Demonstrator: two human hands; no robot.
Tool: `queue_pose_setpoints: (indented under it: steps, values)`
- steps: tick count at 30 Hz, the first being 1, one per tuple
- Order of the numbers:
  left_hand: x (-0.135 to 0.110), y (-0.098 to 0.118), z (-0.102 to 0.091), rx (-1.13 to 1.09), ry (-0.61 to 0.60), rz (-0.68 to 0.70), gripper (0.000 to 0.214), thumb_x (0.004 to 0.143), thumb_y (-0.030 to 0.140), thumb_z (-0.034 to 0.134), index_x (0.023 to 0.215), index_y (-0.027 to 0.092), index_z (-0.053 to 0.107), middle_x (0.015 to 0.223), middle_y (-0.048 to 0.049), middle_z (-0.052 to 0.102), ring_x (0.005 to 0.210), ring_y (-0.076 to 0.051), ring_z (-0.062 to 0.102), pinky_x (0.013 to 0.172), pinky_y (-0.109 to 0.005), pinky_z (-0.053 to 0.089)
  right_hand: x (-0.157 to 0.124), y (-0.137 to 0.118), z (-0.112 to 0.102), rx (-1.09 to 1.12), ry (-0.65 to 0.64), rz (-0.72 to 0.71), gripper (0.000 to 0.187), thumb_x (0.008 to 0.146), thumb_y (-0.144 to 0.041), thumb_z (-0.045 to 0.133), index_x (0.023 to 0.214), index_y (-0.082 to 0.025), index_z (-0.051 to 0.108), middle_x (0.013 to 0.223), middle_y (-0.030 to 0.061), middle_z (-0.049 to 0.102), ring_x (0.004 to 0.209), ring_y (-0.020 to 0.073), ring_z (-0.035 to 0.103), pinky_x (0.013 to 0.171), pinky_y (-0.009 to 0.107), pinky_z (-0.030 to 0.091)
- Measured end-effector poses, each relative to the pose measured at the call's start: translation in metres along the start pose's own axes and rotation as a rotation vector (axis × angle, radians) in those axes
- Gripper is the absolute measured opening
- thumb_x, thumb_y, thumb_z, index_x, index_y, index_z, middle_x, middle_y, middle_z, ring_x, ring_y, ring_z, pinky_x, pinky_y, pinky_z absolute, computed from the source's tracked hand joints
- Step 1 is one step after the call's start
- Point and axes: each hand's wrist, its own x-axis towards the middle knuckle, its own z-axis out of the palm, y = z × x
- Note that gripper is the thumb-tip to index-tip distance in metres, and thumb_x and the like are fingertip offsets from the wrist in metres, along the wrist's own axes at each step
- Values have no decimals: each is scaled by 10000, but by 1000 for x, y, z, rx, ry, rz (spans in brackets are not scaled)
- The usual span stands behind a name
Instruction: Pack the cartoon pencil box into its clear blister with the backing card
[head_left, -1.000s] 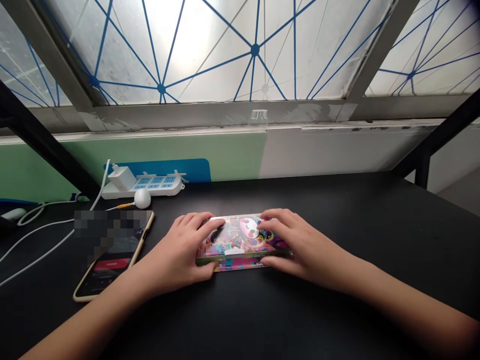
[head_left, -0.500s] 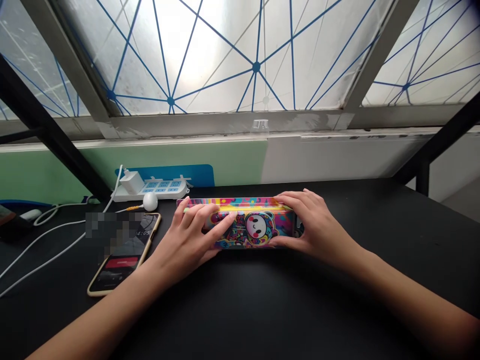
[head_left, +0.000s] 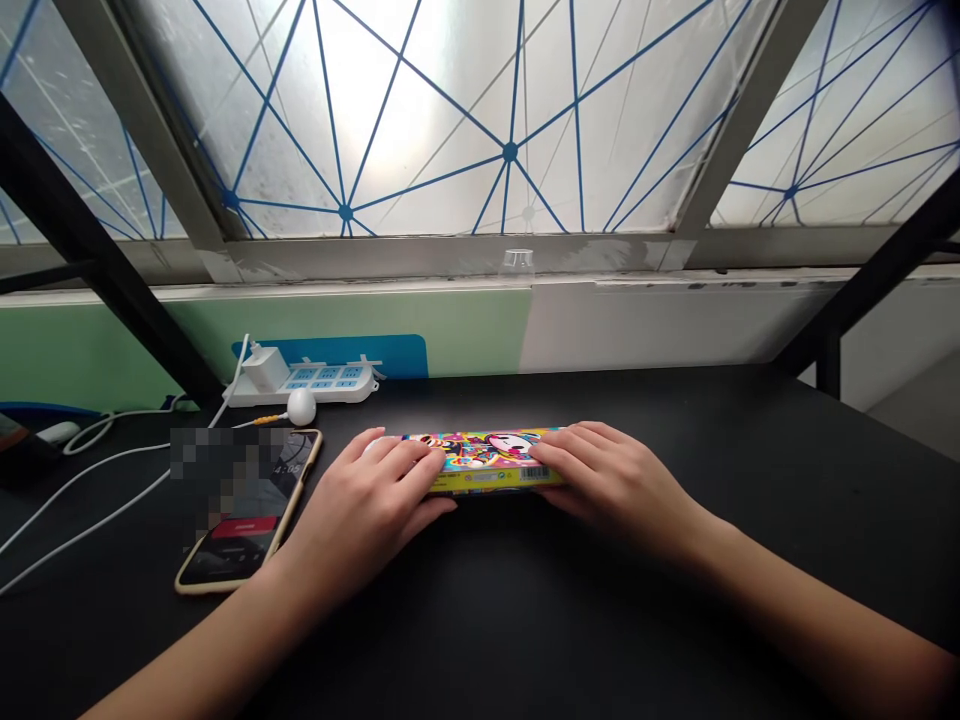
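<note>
A: Setting?
B: Black tabletop (head_left: 675, 520) below a frosted window (head_left: 420, 120).
A: Hands?
B: Left hand (head_left: 367, 510) and right hand (head_left: 615, 480) on a cartoon-printed box (head_left: 484, 462) lying flat between them, fingers (head_left: 570, 445) slightly spread on top; any thumb grip, can't tell.
A: Hidden?
B: Box ends covered; phone (head_left: 240, 545) near left hand partly pixelated.

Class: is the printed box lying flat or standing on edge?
Lying flat: the printed box, under left hand and right hand, shows its narrow barcode edge.
</note>
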Motion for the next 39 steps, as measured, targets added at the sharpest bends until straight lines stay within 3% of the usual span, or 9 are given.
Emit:
queue_pose_setpoints:
  steps: [3,7,15,22,26,30,34,39]
  values:
    - [0,-2,0,9,-87,-97,406,977,472,602,1243,167,641,1221,-149,726,1033,-356,696,1009,-608,433,0,-1,0,11,-44,8,186,1013,-265,521,1130,-172,634,997,104,763,860,250,705,777,406,527]
    - [0,-8,-1,-31,-176,-165,435,973,540,563,1201,185,667,1201,-150,725,1030,-359,680,866,-531,511,0,-1,1,-4,-75,0,191,1009,-254,529,1136,-156,632,1003,106,764,864,253,705,784,407,522]
    - [1,-7,-5,-55,-232,-186,307,986,451,554,1098,196,682,1150,-142,713,1047,-354,664,801,-492,541,0,-3,0,-2,-149,2,253,991,-260,552,1209,-152,625,1076,121,744,922,269,689,812,419,513]
    - [-2,-9,1,-153,-268,-132,247,958,381,613,1128,201,617,1418,-156,598,1248,-380,581,961,-530,508,0,-10,1,89,-239,39,341,959,-259,582,1282,-158,620,1142,150,720,1012,305,676,881,480,531]
    - [-1,-9,1,-170,-266,-131,466,879,558,687,1178,212,593,1382,-147,609,1237,-387,572,1036,-609,429,2,-13,1,180,-275,88,511,926,-345,663,1395,-171,562,1343,182,650,1185,350,629,967,528,520]
    - [1,-9,5,-218,-267,-137,662,816,715,666,1237,209,589,1379,-163,591,1246,-387,549,1057,-607,408,2,-17,3,266,-297,79,687,907,-456,703,1492,-175,479,1483,191,563,1358,364,524,1072,554,469]
    - [0,-9,13,-250,-333,-182,818,846,777,564,1429,208,489,1549,-191,470,1436,-433,392,1120,-689,311,0,-21,8,277,-326,68,737,921,-534,659,1517,-152,453,1551,192,490,1445,368,429,1128,562,433]
    - [-1,-8,14,-263,-430,-236,938,869,782,516,1580,202,318,1642,-204,330,1509,-445,282,1150,-717,240,4,-24,13,245,-335,61,766,916,-581,638,1515,-137,462,1545,216,488,1420,397,455,1102,594,451]
